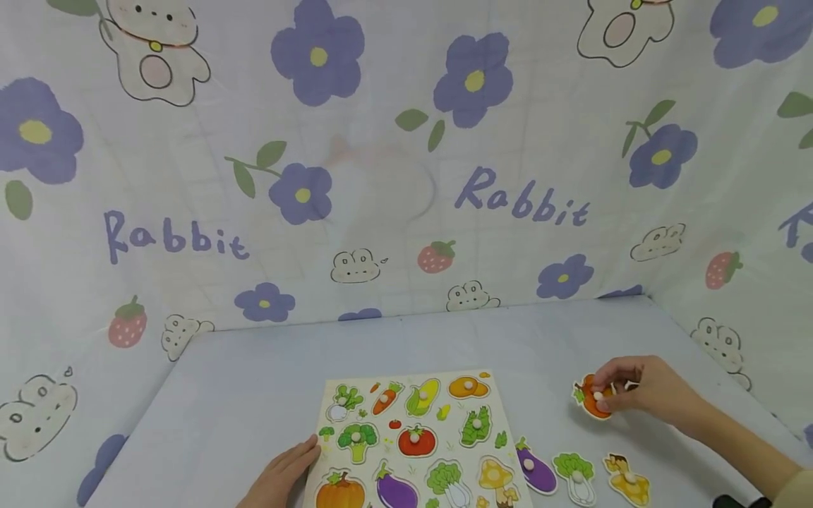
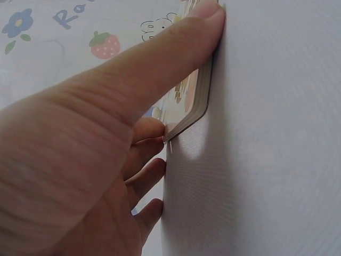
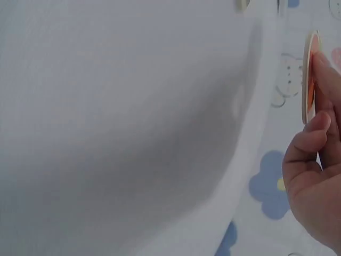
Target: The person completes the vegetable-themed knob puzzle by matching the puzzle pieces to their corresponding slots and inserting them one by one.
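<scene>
Right hand (image 1: 638,388): thumb and fingertips pinching pumpkin (image 1: 587,402) by its knob. Shadow beneath, so held off the table (image 1: 254,395); knob grip probably keeps the rim free. Right wrist view has pumpkin edge-on.

Left hand (image 1: 287,467): fingers extended, not curled, touching board (image 1: 446,415) at its 9 o'clock edge; left wrist view has the thumb stretched along the near side. Reads as steadying.

From right hand: mushroom (image 1: 630,487) at 6, cabbage (image 1: 574,476) at 7, eggplant (image 1: 538,473) at 8, board at 8–9. Loose pieces knob-up where a knob shows, likely laid within reach of that hand. Eggplant is right at board's edge; can't tell if touching. Upper two rows on board have knobs; bottom-row pictures show none, so probably unfilled.

Room: good from right hand's 9 round to 11. Curtain (image 1: 394,212) bounds the table at 12; right edge is near at 2–3.
</scene>
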